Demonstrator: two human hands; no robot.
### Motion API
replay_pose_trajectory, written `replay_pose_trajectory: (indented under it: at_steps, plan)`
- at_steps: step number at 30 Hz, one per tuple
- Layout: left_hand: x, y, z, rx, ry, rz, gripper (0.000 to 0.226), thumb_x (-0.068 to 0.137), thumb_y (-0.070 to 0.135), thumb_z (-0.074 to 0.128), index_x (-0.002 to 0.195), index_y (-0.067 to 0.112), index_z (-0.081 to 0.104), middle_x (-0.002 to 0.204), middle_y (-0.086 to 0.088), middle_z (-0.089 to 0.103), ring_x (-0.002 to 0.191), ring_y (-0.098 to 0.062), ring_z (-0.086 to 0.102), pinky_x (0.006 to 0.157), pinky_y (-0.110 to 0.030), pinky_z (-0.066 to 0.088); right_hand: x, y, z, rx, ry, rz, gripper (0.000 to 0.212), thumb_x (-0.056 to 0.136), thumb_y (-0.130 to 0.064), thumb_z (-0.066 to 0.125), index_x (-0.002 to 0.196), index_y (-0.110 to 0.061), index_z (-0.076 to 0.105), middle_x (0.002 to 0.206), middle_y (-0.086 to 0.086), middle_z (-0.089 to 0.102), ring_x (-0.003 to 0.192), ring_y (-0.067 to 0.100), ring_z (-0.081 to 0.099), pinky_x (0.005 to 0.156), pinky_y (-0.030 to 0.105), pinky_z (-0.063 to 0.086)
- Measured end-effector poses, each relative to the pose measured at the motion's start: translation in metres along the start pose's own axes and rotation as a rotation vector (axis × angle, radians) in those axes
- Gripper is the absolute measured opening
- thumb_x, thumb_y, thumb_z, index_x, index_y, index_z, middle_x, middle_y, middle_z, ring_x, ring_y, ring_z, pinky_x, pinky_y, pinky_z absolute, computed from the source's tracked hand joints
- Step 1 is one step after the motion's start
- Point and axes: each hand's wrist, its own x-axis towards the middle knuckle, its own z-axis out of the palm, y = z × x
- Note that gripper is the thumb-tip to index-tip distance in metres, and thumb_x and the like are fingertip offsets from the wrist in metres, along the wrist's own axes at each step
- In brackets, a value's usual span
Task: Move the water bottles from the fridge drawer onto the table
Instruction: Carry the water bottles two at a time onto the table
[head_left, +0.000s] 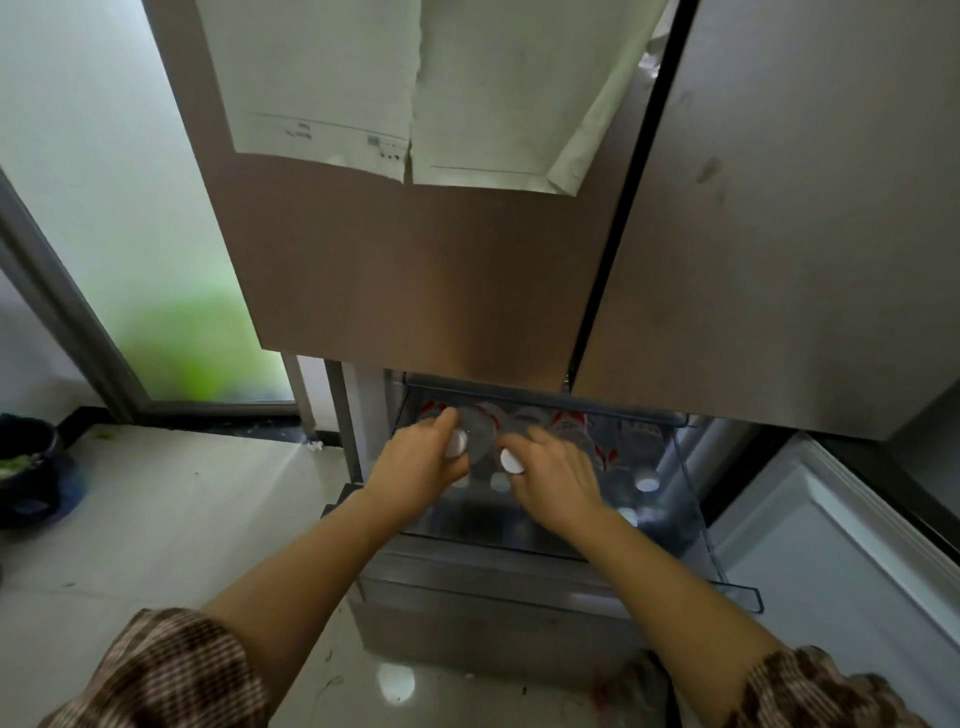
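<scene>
Over on the left side of the open fridge drawer (701, 525), the left hand (423, 462) has its fingers curled round the neck of one water bottle (457, 442), white cap poking out. Just beside it the right hand (553, 475) wraps a second bottle (511, 461) the same way. More bottles (648, 484) lie further right in the drawer. My take: grip under the caps, lift straight up so the bases clear the near wall, don't knock the neighbours. Table's not in view, so turn slowly
</scene>
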Motion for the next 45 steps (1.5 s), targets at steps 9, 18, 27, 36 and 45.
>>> replay_pose_trajectory:
  at_steps: [9,18,27,36,45]
  plan:
    - [-0.041,0.002,-0.061,-0.133,0.079,-0.101,0.031,0.084,0.031,0.068,0.109,0.016,0.056,0.093,-0.001,0.064,0.079,-0.016,0.062,0.071,-0.024,0.049,-0.020,-0.043,-0.054,0.298,0.037,0.095,0.029,0.079,-0.012,0.063,0.103,-0.028,0.067,0.102,0.005,0.070,0.096,0.030,0.063,0.071,0.035,0.051]
    - [-0.137,-0.017,-0.168,-0.032,0.352,-0.077,0.020,0.083,0.030,0.067,0.093,0.016,0.057,0.078,0.003,0.061,0.062,-0.009,0.054,0.052,-0.016,0.038,-0.052,-0.151,-0.106,0.321,0.152,-0.090,0.027,0.078,-0.018,0.069,0.101,-0.032,0.069,0.099,0.000,0.071,0.089,0.023,0.063,0.074,0.035,0.054]
    - [-0.296,-0.088,-0.248,0.002,0.346,-0.262,0.022,0.080,0.030,0.070,0.088,0.010,0.065,0.080,-0.004,0.067,0.069,-0.018,0.060,0.059,-0.030,0.051,-0.105,-0.310,-0.096,0.334,0.027,-0.349,0.030,0.085,-0.030,0.068,0.114,-0.028,0.062,0.116,0.000,0.063,0.091,0.016,0.058,0.080,0.036,0.053]
    - [-0.477,-0.176,-0.276,0.185,0.286,-0.591,0.029,0.074,0.033,0.070,0.067,0.012,0.053,0.066,-0.001,0.052,0.067,-0.021,0.052,0.054,-0.031,0.033,-0.161,-0.486,-0.019,0.271,-0.256,-0.623,0.025,0.082,-0.032,0.071,0.106,-0.031,0.064,0.123,-0.001,0.062,0.101,0.020,0.059,0.085,0.038,0.052]
    - [-0.635,-0.254,-0.330,0.207,0.387,-0.975,0.027,0.071,0.033,0.067,0.069,0.006,0.061,0.069,-0.006,0.062,0.065,-0.023,0.061,0.058,-0.037,0.050,-0.202,-0.670,0.022,0.186,-0.336,-0.967,0.037,0.081,-0.034,0.070,0.117,-0.027,0.064,0.118,0.001,0.066,0.106,0.021,0.061,0.085,0.036,0.052]
